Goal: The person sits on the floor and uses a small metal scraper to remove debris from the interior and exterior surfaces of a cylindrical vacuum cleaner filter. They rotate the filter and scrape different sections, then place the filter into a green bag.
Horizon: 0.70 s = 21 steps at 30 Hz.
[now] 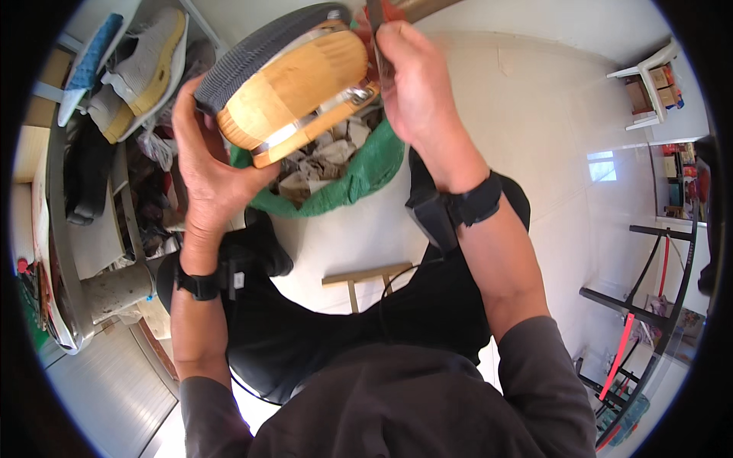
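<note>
My left hand (209, 160) grips one end of a rounded wooden object (298, 86). Its thumb presses the lower edge and its fingers wrap the far side. Dark grey ribbed material (269, 51) covers the object's upper side, and metal fittings (359, 94) show at its right end; I cannot tell exactly what it is. My right hand (415, 86) is closed on a narrow, dark, flat tool (376, 17), blurred and partly hidden by the fingers. The tool is close beside the object's right end; whether they touch is unclear. Something red (392, 10) shows behind that hand.
Below the hands, a green bag (355, 189) holds crumpled pale scraps. Knit shoes (146, 63) sit on a rack at left. A small wooden frame (366, 273) lies between my legs. At right are a white stool (653, 74) and a black-and-red metal frame (630, 309).
</note>
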Available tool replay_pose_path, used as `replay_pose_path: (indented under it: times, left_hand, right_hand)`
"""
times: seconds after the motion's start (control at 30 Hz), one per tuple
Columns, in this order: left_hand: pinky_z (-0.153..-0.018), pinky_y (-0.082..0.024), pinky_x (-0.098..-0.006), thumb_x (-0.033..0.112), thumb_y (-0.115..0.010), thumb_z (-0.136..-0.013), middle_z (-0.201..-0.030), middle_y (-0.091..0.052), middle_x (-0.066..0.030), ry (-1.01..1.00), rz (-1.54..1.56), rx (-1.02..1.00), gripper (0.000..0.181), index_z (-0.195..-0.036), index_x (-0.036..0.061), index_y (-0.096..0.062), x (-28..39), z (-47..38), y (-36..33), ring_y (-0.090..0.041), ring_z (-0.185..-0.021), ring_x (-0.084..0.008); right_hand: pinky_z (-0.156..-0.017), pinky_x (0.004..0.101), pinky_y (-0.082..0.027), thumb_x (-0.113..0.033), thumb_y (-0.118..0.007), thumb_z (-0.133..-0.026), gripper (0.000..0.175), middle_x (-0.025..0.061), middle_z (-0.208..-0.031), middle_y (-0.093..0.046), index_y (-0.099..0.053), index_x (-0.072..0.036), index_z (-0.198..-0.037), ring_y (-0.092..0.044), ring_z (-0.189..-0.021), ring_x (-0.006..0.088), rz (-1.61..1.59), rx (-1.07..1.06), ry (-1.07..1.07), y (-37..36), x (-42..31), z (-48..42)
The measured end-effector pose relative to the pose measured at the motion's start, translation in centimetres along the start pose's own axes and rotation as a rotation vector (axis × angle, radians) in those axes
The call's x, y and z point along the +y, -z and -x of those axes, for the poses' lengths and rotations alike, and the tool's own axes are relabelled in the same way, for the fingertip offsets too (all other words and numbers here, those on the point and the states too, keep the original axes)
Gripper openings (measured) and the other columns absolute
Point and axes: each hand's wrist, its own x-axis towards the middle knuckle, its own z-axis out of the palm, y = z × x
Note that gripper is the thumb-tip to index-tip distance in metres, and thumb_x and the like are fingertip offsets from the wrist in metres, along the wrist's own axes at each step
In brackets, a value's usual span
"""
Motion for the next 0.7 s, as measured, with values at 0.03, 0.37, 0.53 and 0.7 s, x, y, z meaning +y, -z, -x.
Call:
replay_pose_path:
  times: [0.03,0.37,0.53,0.7]
  left_hand:
    - [-0.120,-0.040,-0.0415,-0.009,-0.084,-0.064,-0.144,-0.049,-0.0132,0.053,0.067,0.059,0.111,-0.158,0.0014,-0.027,-0.2,0.0,-0.4,-0.050,-0.138,-0.0251]
    - [-0.122,-0.036,-0.0395,0.002,-0.087,-0.072,-0.145,-0.055,-0.0133,0.465,0.736,0.091,0.100,-0.155,-0.0023,-0.032,-0.7,0.0,-0.9,-0.051,-0.138,-0.0256]
    - [-0.126,-0.031,-0.0419,0.044,-0.100,-0.068,-0.156,-0.045,-0.0125,0.463,0.869,0.033,0.125,-0.159,0.0000,-0.026,-2.3,0.5,-1.8,-0.043,-0.147,-0.0254]
    - [-0.125,-0.032,-0.0422,0.072,-0.082,-0.078,-0.158,-0.043,-0.0118,0.501,0.932,-0.009,0.122,-0.162,0.0042,-0.025,-3.2,0.8,-1.6,-0.042,-0.148,-0.0236]
  right_hand:
    - [-0.058,0.0245,-0.032,-0.017,-0.060,-0.103,0.020,-0.0039,-0.078,-0.058,-0.067,-0.002,-0.090,-0.043,-0.067,0.0041,0.020,0.032,-0.034,0.1,-0.1,0.0]
    - [-0.088,0.0294,-0.055,-0.018,-0.050,-0.111,0.025,0.0104,-0.107,-0.073,-0.065,0.001,-0.112,-0.067,-0.094,0.0137,0.057,0.077,-0.111,0.6,0.8,-1.2]
    - [-0.083,0.0276,-0.055,-0.018,-0.049,-0.113,0.026,0.0058,-0.101,-0.070,-0.066,0.002,-0.117,-0.066,-0.090,0.0121,-0.003,0.079,-0.049,-0.3,1.2,-1.0]
    - [-0.075,0.0223,-0.045,-0.018,-0.058,-0.110,0.020,-0.0051,-0.091,-0.057,-0.068,0.000,-0.114,-0.050,-0.082,0.0045,0.042,0.112,0.013,-1.1,0.2,-1.0]
